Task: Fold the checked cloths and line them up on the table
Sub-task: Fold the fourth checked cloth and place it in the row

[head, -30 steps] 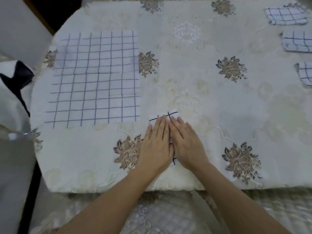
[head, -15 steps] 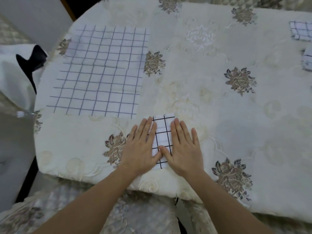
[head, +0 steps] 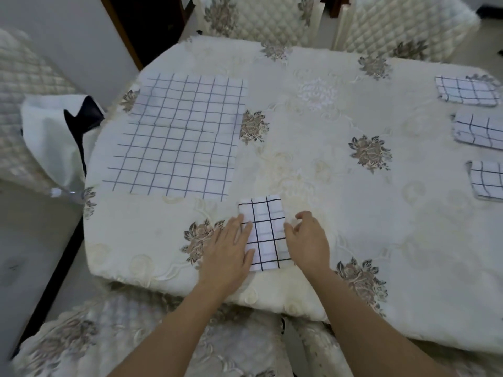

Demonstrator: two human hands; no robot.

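Head view, single frame.

- Small folded checked cloth (head: 265,232): lies flat near the front edge of the counter (head: 326,186), between the two hands. It is a narrow rectangle of several layers with its edges roughly aligned.
- Left grip (head: 228,254): open, palm down and fingers straight. The fingertips rest on the cloth's left edge.
- Right grip (head: 307,240): fingers curled and thumb against the cloth's right edge. I cannot tell whether it has pinched the fabric or only touches it.
- Unfolded checked cloth (head: 179,137): spread flat at the far left of the counter, well apart from the hands and not yet folded.
- Along the right edge sit the far folded cloth (head: 466,89), middle folded cloth (head: 479,130) and near folded cloth (head: 487,183), one behind the other. The two nearer ones are cut off by the frame.

Handling, my judgement: the fabric is thin, light and limp, with no stiffness to hold a fold once lifted. The layers would likely splay or slide if it were taken by one corner. It is better to pinch through all layers along a long edge, or support it from both sides, and carry it low. The counter's embroidered covering probably grips it somewhat, so lift rather than drag.
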